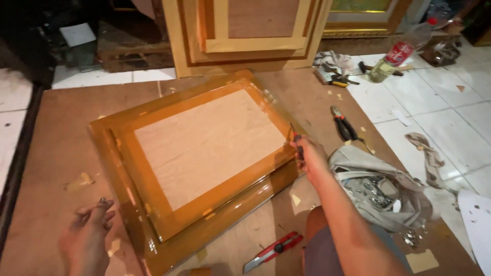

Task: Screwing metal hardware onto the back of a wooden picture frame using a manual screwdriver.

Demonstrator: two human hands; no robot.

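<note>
A large wooden frame [153,153] with glossy orange-brown edges and a pale bare panel in its middle lies flat on a brown board. My right hand [309,156] is at the frame's right edge, closed around a small tool with a red and black handle [296,139], whose tip touches the edge. My left hand [89,230] rests on the board beside the frame's near left corner and holds nothing.
A red utility knife [273,250] lies near my knee. Pliers [343,125] lie on the board to the right, beside a grey bag of metal parts [383,189]. A plastic bottle [401,51], rags and hand tools lie on white tiles. More frames [245,36] lean behind.
</note>
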